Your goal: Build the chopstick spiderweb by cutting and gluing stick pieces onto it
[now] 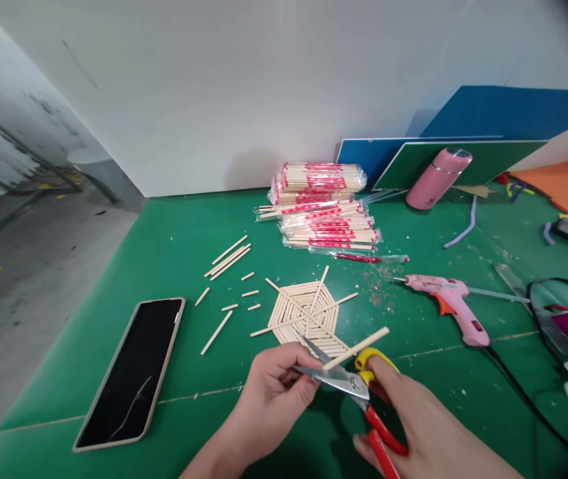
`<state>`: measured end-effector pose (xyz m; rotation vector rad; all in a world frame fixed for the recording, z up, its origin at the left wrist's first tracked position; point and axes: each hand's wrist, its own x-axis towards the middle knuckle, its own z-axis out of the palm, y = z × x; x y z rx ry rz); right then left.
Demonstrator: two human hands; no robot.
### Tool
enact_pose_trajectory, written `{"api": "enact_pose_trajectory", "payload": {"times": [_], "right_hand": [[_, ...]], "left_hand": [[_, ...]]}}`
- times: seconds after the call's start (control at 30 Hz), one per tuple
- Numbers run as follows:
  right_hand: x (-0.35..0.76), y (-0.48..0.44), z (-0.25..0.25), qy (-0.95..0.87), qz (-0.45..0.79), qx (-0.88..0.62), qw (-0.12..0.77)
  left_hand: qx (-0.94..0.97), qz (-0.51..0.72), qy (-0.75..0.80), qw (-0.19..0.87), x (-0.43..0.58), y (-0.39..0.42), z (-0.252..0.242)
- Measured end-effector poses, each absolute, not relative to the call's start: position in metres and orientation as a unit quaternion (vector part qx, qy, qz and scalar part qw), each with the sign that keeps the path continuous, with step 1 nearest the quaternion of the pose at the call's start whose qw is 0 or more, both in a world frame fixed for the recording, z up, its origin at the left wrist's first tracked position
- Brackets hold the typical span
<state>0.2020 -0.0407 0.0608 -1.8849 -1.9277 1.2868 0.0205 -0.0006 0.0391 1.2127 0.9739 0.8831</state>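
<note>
Stick (361,346): lies between the parted blades of scissors (355,384); left hand (277,389) pinches its end. Right hand (416,416) grips the handles. Web of sticks (290,310): just beyond. Phone (134,372): left. Glue gun (456,303): right. Bagged chopsticks (331,223): behind.

A dark-screened phone (129,372) laid flat at lower left, a pink flask (437,179) placed at upper right, backed by a green board (493,161), an orange sheet (566,187) spread near the right edge.

The left hand (277,392) is bent in a pinch; the right hand (416,407), angled toward it, curls tightly.
</note>
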Motion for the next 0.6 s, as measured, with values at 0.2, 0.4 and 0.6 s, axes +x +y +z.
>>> {"api": "enact_pose_trajectory", "payload": {"times": [0.2,0.4,0.6], "right_hand": [[0.201,-0.041,0.053,-0.63,0.443,-0.632,0.089],[0.197,-0.038,0.06,-0.602,0.441,-0.661,0.077],[0.2,-0.038,0.062,-0.615,0.436,-0.655,0.054]], "left_hand": [[0.525,0.401,0.431,0.614,0.023,-0.003,0.03],[0.662,0.451,0.437,0.408,0.026,-0.006,0.027],[0.647,0.446,0.416,0.458,0.023,-0.005,0.03]]}}
